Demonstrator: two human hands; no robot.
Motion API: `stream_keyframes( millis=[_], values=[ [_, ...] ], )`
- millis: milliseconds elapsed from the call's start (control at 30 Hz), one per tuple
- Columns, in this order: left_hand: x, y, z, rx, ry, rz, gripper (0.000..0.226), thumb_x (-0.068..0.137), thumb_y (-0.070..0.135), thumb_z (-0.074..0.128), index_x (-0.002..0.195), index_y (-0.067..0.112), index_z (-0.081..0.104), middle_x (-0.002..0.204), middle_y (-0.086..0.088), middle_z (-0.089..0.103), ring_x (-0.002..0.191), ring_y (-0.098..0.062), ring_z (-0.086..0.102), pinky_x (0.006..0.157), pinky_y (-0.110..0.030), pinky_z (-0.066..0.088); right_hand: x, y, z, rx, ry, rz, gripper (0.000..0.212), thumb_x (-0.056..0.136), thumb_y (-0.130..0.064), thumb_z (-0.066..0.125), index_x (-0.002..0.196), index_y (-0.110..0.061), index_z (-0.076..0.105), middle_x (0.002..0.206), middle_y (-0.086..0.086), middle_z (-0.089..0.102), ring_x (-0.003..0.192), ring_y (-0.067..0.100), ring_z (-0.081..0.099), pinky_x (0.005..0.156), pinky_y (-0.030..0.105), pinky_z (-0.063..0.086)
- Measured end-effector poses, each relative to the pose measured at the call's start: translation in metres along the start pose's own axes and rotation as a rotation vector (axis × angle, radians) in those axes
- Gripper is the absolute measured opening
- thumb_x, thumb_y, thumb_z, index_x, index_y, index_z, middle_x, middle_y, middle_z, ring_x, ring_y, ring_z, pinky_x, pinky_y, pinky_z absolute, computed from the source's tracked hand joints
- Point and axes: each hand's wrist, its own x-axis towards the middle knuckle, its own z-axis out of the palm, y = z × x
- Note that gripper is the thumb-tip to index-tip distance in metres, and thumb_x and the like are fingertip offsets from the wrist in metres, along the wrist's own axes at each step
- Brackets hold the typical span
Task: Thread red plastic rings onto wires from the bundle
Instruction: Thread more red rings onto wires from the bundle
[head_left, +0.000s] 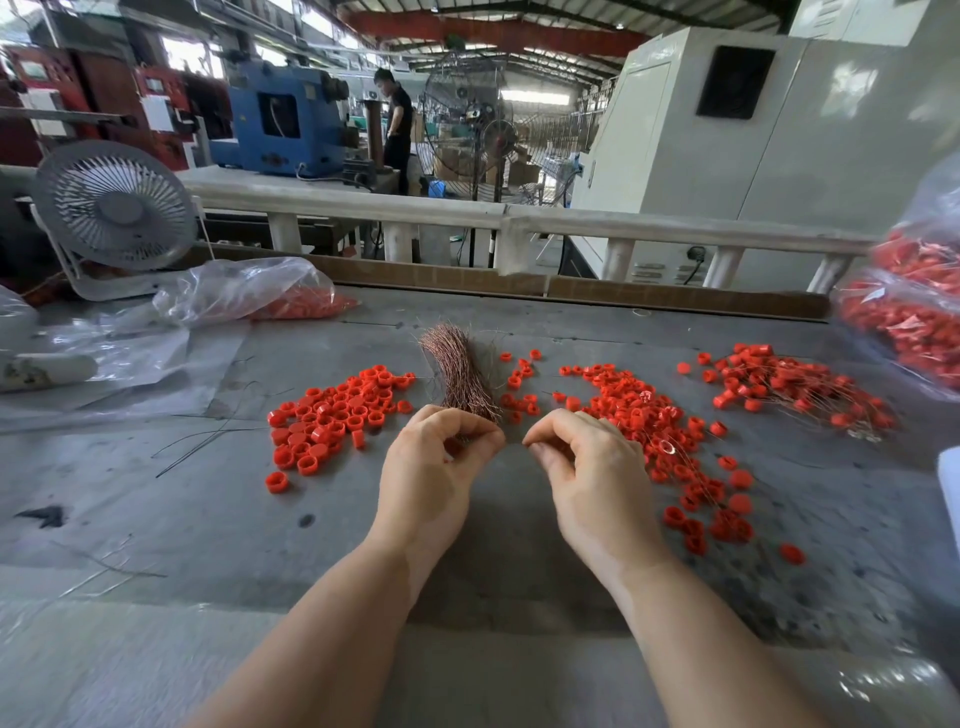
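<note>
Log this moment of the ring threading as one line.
stage: picking wire | left hand: fingers curled at wire bundle near end | right hand: pinched, wire not discernible | loose red rings: left of bundle

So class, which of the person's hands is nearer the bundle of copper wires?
Left. The left hand pinches at the near end of the bundle of copper wires; the right hand sits just to the bundle's right, apart from it.
</note>
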Motion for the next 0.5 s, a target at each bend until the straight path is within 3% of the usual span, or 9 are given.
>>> stream_keyframes(
  millis=[100, 267, 333, 433, 500],
  values=[
    [0.002, -0.002, -0.002, 0.001, 0.018, -0.01, 0.026, 0.079, 0.013, 0.071, 0.068, 0.034, 0.06, 0.08, 0.007, 0.057, 0.072, -0.026, 0.06, 0.073, -0.037, 0.049, -0.001, -0.001, -0.001, 0.047, 0.004, -0.033, 0.013, 0.082, -0.008, 0.065, 0.078, -0.019, 0.065, 0.075, -0.008, 0.058, 0.081, 0.019, 0.053, 0.078, 0.045, 0.043],
    [0.002, -0.002, 0.0, 0.022, 0.014, 0.008, 0.029, 0.081, 0.012, 0.069, 0.068, 0.034, 0.057, 0.081, 0.009, 0.055, 0.071, -0.019, 0.057, 0.068, -0.021, 0.043, -0.001, -0.003, -0.001, 0.037, 0.026, -0.024, 0.015, 0.082, -0.005, 0.064, 0.076, -0.019, 0.064, 0.075, -0.009, 0.057, 0.082, 0.019, 0.053, 0.08, 0.044, 0.042],
    [0.002, -0.005, -0.001, -0.01, 0.088, -0.013, 0.025, 0.083, 0.014, 0.067, 0.069, 0.032, 0.058, 0.081, 0.005, 0.058, 0.07, -0.011, 0.054, 0.067, -0.013, 0.039, 0.0, -0.001, -0.002, 0.036, 0.056, 0.005, 0.017, 0.082, -0.004, 0.064, 0.075, -0.019, 0.062, 0.074, -0.01, 0.056, 0.081, 0.018, 0.053, 0.08, 0.044, 0.042],
    [0.006, -0.01, -0.008, -0.075, 0.213, -0.118, 0.012, 0.085, 0.014, 0.065, 0.076, 0.022, 0.063, 0.072, 0.005, 0.061, 0.065, -0.01, 0.051, 0.062, -0.02, 0.038, 0.0, 0.002, -0.002, 0.075, 0.089, 0.059, 0.016, 0.082, -0.003, 0.063, 0.074, -0.017, 0.063, 0.074, -0.008, 0.057, 0.081, 0.022, 0.055, 0.08, 0.046, 0.043],
    [0.008, -0.011, -0.01, -0.018, 0.201, -0.198, 0.019, 0.082, 0.009, 0.065, 0.073, 0.026, 0.062, 0.063, 0.012, 0.06, 0.06, -0.007, 0.051, 0.057, -0.019, 0.039, 0.0, 0.002, -0.001, 0.069, 0.087, 0.064, 0.015, 0.082, -0.003, 0.063, 0.075, -0.016, 0.063, 0.075, -0.007, 0.057, 0.081, 0.023, 0.055, 0.081, 0.046, 0.043]
  ],
)
